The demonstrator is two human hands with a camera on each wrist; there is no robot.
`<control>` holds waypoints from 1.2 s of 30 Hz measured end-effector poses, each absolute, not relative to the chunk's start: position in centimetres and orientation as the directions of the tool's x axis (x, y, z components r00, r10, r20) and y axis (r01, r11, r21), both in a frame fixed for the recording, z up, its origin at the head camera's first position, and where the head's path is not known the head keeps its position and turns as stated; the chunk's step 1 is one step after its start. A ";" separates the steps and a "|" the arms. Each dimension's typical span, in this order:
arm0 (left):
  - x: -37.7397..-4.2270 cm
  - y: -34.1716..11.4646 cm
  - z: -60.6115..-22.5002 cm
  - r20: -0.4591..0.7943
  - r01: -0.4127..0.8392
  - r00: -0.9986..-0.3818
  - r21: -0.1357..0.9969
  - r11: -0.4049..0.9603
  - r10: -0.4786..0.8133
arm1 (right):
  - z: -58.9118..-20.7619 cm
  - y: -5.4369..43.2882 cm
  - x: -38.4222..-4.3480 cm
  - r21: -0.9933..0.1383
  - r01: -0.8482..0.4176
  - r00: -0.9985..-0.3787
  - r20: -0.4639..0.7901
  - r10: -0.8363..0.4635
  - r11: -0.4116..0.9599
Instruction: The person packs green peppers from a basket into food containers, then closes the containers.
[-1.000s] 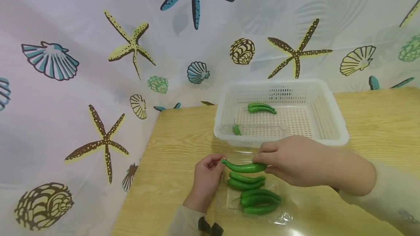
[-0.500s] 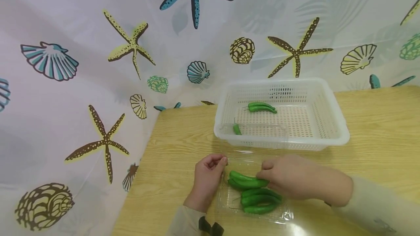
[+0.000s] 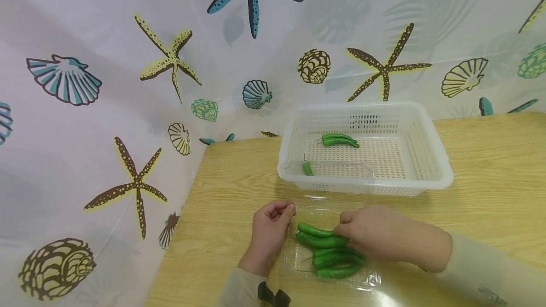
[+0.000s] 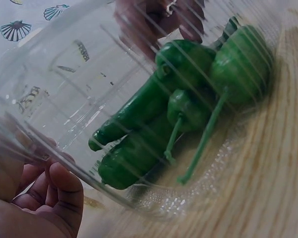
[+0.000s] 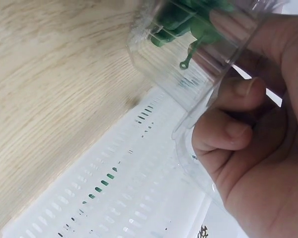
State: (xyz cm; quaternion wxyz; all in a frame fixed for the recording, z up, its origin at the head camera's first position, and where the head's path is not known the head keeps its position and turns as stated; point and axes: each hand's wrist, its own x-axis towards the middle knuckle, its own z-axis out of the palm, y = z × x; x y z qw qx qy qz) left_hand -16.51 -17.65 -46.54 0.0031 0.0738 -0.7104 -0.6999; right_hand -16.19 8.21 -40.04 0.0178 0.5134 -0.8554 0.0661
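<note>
A clear plastic clamshell box (image 3: 292,262) stands on the table with its lid raised, holding several long green peppers (image 3: 337,271). At the box's left rim, my left hand (image 3: 268,231) pinches the edge between thumb and fingers. My right hand (image 3: 379,231) reaches over the right side and grips the right end of a green pepper (image 3: 313,230) lying at the back of the row. That pepper's tip is hidden by the fingers. Through the clear wall in the left wrist view, peppers (image 4: 134,116) lie stacked. The right wrist view shows right fingers (image 5: 221,131) curled beside the wall.
Behind the box stands a white perforated plastic basket (image 3: 441,169), partly overlapped by the transparent lid (image 3: 341,167). Inside it lie a few green peppers (image 3: 339,140). A curtain (image 3: 239,51) with starfish and shells hangs behind the wooden table (image 3: 230,179).
My right hand has lowered a green pepper from above the box into it, beside the others, and shifted slightly toward me. My left hand has stayed at the rim.
</note>
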 end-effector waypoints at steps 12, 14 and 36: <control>-16.5 -17.6 -46.6 -0.086 -0.086 -0.991 0.996 -0.002 -0.104 | -39.9 8.4 -16.2 -0.086 -0.881 -0.472 0.085 -0.878 0.465; -16.4 -17.5 -46.5 -0.082 -0.082 -0.991 0.997 -0.004 -0.102 | -39.9 8.4 -16.1 -0.084 -0.883 -0.469 0.089 -0.879 0.463; -16.5 -17.5 -46.6 -0.102 -0.099 -0.990 0.995 -0.029 -0.101 | -27.7 10.2 -22.9 0.025 -0.912 -0.347 0.481 -0.805 0.409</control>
